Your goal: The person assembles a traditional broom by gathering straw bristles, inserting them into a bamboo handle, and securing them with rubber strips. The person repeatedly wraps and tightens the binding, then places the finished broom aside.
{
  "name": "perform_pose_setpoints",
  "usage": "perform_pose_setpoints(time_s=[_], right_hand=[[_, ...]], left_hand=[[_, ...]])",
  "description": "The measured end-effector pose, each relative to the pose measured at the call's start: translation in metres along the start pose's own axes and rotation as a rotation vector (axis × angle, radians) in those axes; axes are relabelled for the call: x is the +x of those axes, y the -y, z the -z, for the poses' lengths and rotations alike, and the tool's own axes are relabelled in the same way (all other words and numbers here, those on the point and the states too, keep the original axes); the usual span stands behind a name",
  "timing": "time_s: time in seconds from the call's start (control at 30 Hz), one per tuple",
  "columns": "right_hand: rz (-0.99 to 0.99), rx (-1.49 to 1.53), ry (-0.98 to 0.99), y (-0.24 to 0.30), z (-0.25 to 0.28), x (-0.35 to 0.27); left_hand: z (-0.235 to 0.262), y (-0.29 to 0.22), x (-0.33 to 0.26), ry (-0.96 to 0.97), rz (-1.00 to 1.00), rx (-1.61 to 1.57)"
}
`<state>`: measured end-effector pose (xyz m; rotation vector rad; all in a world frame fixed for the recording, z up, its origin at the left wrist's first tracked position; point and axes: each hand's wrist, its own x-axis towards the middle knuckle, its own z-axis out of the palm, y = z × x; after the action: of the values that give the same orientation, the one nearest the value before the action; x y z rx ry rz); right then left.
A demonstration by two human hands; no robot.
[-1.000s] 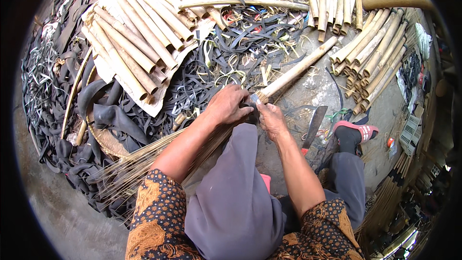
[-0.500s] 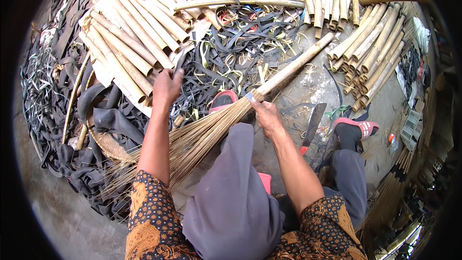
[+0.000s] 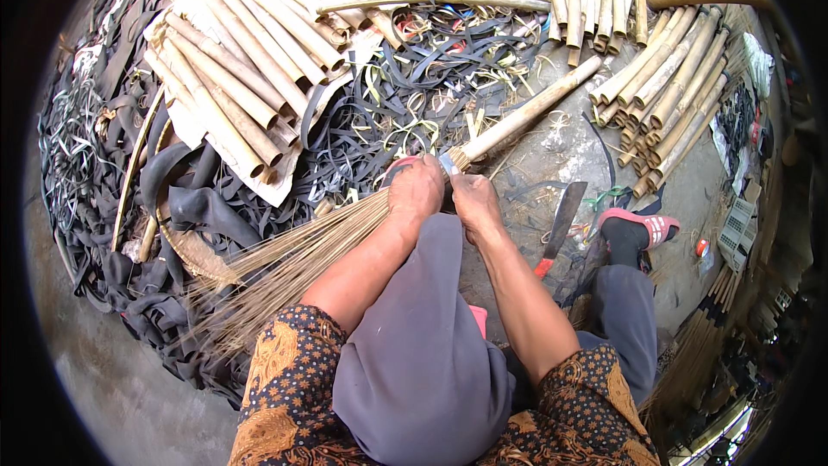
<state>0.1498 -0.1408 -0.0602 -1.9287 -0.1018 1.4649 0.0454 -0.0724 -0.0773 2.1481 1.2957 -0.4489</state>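
Note:
A broom lies slantwise before me, its bamboo handle (image 3: 535, 112) to the upper right and its thin stick bristles (image 3: 297, 255) fanning to the lower left. Where handle and bristles meet, a small grey-blue piece (image 3: 448, 164) shows, perhaps a strip or finger wrap. My left hand (image 3: 417, 187) is closed over the bristles just below this neck; its fingertips are hidden, and what they grip cannot be made out. Close beside it, my right hand (image 3: 476, 205) is closed at the neck, with the fingers bent against the broom.
A long knife (image 3: 562, 220) with a red handle lies near my pink-sandalled foot (image 3: 638, 229). Dark rubber strips (image 3: 379, 112) heap ahead and left. Cut bamboo poles (image 3: 228, 78) lie upper left; finished-looking bamboo handles (image 3: 673, 86) bunch upper right. A grey basket (image 3: 737, 229) stands far right.
My left hand, which was by the rubber strips with a dark strip at its fingers, has come right and nearer to the broom's neck, beside my right hand. The broom has barely moved.

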Motion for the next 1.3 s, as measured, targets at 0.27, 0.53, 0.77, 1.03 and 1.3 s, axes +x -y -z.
perform_pose_setpoints(time_s=[0.27,0.53,0.77,1.03,1.3], right_hand=[[-0.038,0.160,0.008,0.009,0.027,-0.036],[-0.187,0.179,0.058,0.011,0.028,-0.012],[0.052,-0.088,-0.062,-0.002,0.009,-0.003],[-0.174,0.366,0.222,-0.004,0.053,-0.032],[-0.144,0.187,0.113,-0.005,0.033,-0.011]], left_hand=[[0.044,0.010,0.022,0.554,-0.060,-0.257],[0.024,0.014,0.018,0.302,-0.132,-0.462],[0.002,-0.007,0.003,0.094,0.057,-0.120],[0.032,0.021,0.034,0.807,-0.170,-0.704],[0.029,0.000,-0.010,-0.012,-0.285,-0.012]])
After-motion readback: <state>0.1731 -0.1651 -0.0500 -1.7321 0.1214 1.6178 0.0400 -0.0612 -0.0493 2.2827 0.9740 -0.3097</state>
